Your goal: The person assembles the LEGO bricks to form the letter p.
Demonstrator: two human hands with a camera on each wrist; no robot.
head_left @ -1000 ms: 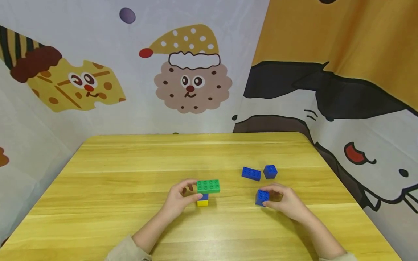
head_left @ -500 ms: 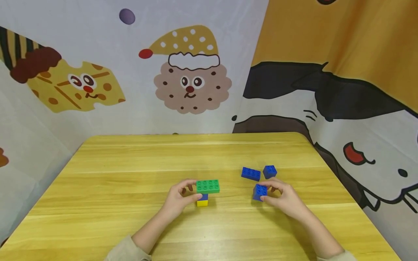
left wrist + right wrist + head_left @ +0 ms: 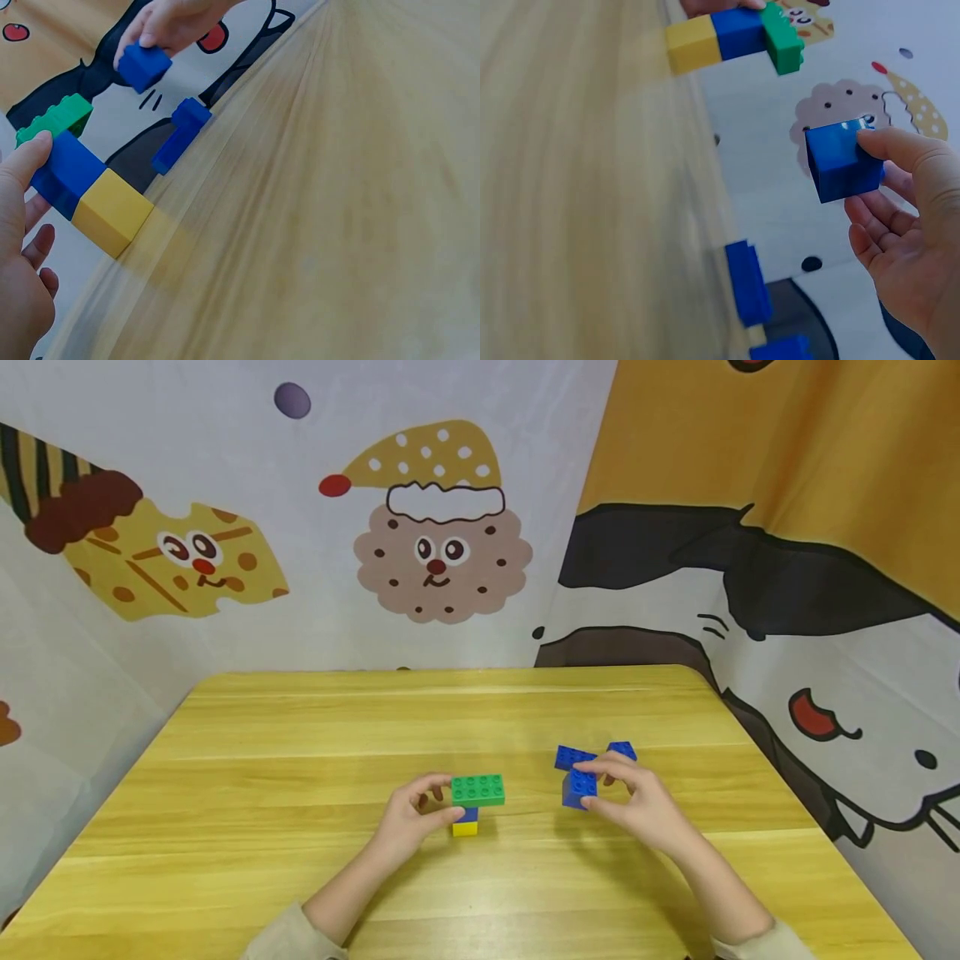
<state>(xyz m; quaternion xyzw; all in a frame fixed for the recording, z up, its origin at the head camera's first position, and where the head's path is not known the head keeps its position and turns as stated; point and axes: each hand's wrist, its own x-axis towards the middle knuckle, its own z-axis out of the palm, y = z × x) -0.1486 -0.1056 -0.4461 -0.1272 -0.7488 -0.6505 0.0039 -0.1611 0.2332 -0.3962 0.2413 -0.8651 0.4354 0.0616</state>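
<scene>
A small stack stands on the wooden table: a yellow block (image 3: 112, 213) at the bottom, a blue block (image 3: 69, 174) on it, and a long green building brick (image 3: 478, 790) across the top, jutting out to the right. My left hand (image 3: 408, 817) grips the stack from its left side, thumb at the blue block just under the green brick. Between thumb and fingers, my right hand (image 3: 641, 797) holds a square blue building block (image 3: 844, 160), studs up in the head view. In both wrist views this block is raised well above the table.
Behind my right hand, a flat long blue brick (image 3: 573, 757) and another square blue block (image 3: 622, 750) lie on the table (image 3: 300, 727); the fingers partly cover both in the head view. A cartoon-printed cloth (image 3: 300, 635) hangs behind the table's far edge.
My right hand has lifted the square blue block and carried it leftward and away from me, over the front of the other blue pieces. My left hand and the stack have stayed put.
</scene>
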